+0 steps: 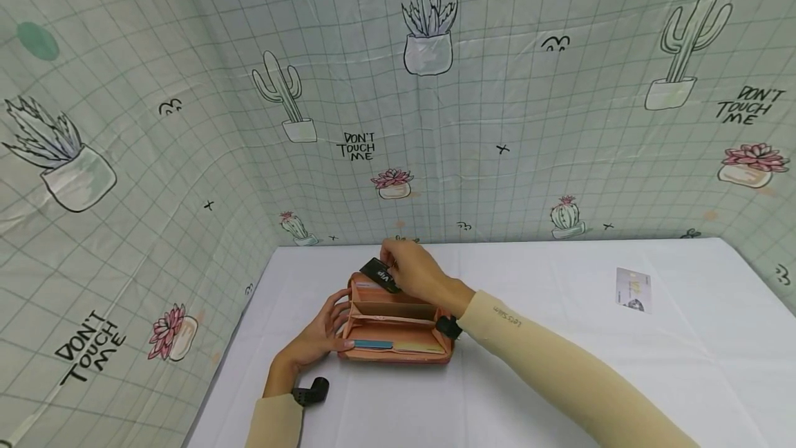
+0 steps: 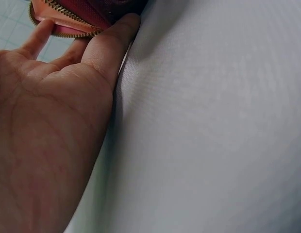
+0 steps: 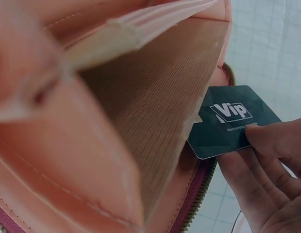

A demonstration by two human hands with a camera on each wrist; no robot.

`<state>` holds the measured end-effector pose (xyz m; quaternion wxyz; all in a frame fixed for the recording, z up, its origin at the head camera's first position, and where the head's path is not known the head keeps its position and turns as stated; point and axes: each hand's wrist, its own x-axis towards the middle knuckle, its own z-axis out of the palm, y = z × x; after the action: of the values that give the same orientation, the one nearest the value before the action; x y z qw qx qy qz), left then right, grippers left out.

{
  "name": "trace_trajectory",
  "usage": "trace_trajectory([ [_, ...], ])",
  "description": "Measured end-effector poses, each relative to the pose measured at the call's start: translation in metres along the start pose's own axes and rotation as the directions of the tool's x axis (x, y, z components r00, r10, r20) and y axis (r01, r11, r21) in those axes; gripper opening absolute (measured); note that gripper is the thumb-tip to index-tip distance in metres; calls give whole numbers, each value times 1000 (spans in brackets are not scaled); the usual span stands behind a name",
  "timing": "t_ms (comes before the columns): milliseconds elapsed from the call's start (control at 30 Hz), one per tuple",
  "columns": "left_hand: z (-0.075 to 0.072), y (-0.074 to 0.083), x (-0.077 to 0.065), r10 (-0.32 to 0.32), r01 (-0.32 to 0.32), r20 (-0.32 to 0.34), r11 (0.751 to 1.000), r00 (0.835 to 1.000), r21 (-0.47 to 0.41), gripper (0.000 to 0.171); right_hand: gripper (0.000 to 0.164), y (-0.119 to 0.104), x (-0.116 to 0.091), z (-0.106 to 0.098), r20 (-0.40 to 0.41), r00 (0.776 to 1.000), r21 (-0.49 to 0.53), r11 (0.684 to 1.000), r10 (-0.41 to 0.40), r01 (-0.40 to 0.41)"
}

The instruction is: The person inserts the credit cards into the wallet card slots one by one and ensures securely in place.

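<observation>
An unzipped, salmon-pink zip-around wallet lies spread on the white table, its compartments facing up. My left hand grips its left end, thumb at the front corner and fingers along the side. Above the wallet's back section, my right hand pinches a dark green VIP card between thumb and fingers. In the right wrist view the card overlaps the rear of the brown-lined compartment; how far it sits in a slot cannot be told. A blue card shows in the front pocket.
A silver-grey card lies on the table far to the right. Behind and to the left hangs a grid-patterned cloth printed with cacti. Black cameras are strapped at both wrists, the left one beside the wallet's front left.
</observation>
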<state>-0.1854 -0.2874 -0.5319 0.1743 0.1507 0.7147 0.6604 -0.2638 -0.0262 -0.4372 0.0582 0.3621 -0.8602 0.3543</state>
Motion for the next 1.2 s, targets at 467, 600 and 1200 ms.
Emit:
trace_trajectory([
  [467,0,0,0,-4,4,0,1000,1000,-2,108,17,-8,10,3,111,993,-143,989,-31,47],
  [600,0,0,0,-7,7,0,1000,1000,2,108,15,-10,14,4,144,989,-181,982,-29,56],
  [1200,-1,1,0,-13,13,2,1000,1000,-2,106,16,-12,22,12,198,976,-257,956,-95,145],
])
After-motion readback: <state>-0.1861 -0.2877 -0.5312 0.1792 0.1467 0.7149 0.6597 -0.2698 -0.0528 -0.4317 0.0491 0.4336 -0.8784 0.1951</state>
